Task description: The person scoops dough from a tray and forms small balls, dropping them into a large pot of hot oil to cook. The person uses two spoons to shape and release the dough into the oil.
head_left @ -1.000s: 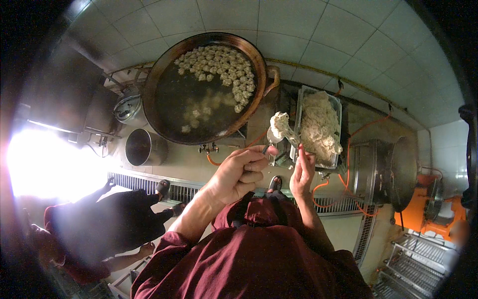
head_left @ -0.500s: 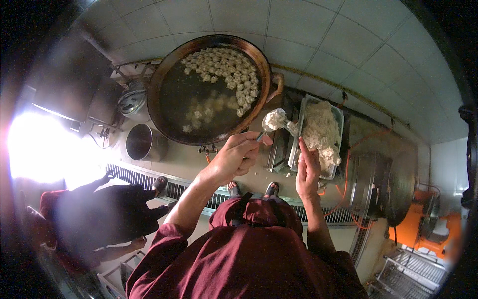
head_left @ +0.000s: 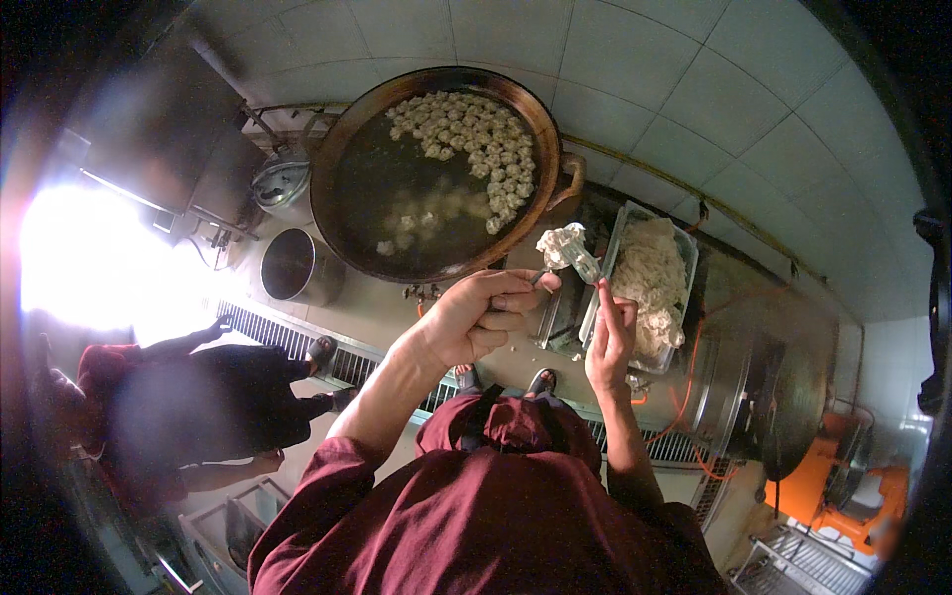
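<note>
My left hand (head_left: 476, 312) is closed around the handle of a spoon (head_left: 540, 275) heaped with a lumpy, pale paste (head_left: 562, 244). In my right hand (head_left: 610, 342), a small flat-bladed spatula (head_left: 585, 263) is gripped, index finger stretched along it, its blade against the paste on the spoon. Just right of it is a rectangular tub (head_left: 691, 268) holding a mound of the same pale paste (head_left: 650, 273). Beyond my left hand stands a wide pan (head_left: 550, 129) of dark liquid. Many pale balls (head_left: 508, 164) float along its far right side; others look submerged nearer me.
A deep metal pot (head_left: 286, 266) and a lidded pot (head_left: 282, 184) stand left of the pan. Another person (head_left: 213, 402) is at the left. A floor grate (head_left: 347, 369) runs behind the stove. At the right are an orange hose (head_left: 689, 382) and an orange machine (head_left: 793, 491).
The spatula blade has come up against the paste on the spoon, and the two tools are closer together. The whole view has shifted slightly. The person at the left has moved a little.
</note>
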Demonstrator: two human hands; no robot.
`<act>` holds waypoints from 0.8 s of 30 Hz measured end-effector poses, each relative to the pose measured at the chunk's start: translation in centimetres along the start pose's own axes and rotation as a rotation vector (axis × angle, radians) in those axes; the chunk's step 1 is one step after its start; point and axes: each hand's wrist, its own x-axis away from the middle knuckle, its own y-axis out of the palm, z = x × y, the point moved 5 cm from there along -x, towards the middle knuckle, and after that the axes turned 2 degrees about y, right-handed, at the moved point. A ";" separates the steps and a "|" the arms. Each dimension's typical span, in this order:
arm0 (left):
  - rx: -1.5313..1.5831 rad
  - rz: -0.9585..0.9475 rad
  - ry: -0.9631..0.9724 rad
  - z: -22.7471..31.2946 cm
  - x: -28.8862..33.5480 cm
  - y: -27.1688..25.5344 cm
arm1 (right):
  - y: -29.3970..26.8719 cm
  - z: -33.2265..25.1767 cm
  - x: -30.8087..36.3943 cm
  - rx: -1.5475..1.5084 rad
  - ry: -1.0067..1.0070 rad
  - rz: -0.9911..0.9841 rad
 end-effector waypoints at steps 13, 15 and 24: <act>-0.714 0.299 0.332 2.7 1.1 -2.8 | 0.7 -1.7 -2.2 0.008 -0.055 -0.111; -0.856 0.321 0.387 3.6 1.2 -3.7 | 0.7 -2.0 -2.7 0.011 -0.060 -0.117; -0.750 0.172 0.429 6.3 1.2 -10.2 | 3.0 -3.2 -5.8 0.157 -0.099 -0.278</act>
